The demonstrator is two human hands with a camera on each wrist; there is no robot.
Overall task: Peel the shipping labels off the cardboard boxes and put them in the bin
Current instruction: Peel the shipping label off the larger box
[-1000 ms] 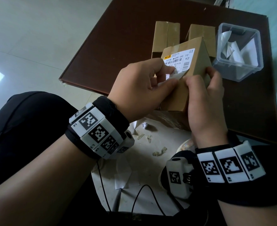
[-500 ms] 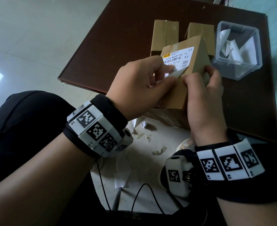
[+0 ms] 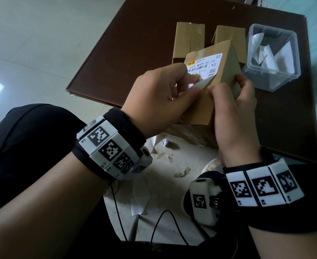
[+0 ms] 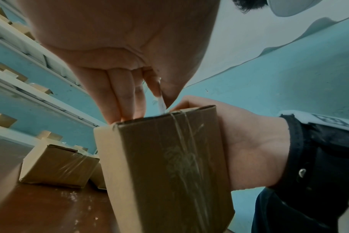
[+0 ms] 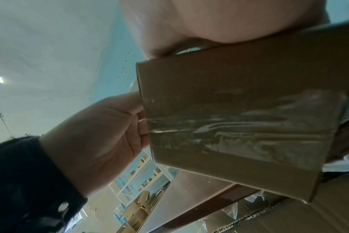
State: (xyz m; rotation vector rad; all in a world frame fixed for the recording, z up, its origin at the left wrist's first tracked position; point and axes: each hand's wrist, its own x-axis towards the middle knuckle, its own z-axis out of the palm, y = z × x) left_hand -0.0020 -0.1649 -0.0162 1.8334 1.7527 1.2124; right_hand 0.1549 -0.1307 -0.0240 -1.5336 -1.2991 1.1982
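The left hand (image 3: 154,98) pinches the lifted near corner of the shipping label (image 3: 204,67); the right hand (image 3: 234,113) clasps the cardboard box (image 3: 227,75), tilted above the worktop's (image 3: 135,53) near edge. Thin paper likely tears: pull low, near the glue line.

label's (image 3: 206,67) lower half hidden by fingers (image 3: 188,79) — small print unreadable

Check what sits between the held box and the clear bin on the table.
Nothing: in the head view only a bare strip of dark brown table separates the held box from the clear plastic bin.
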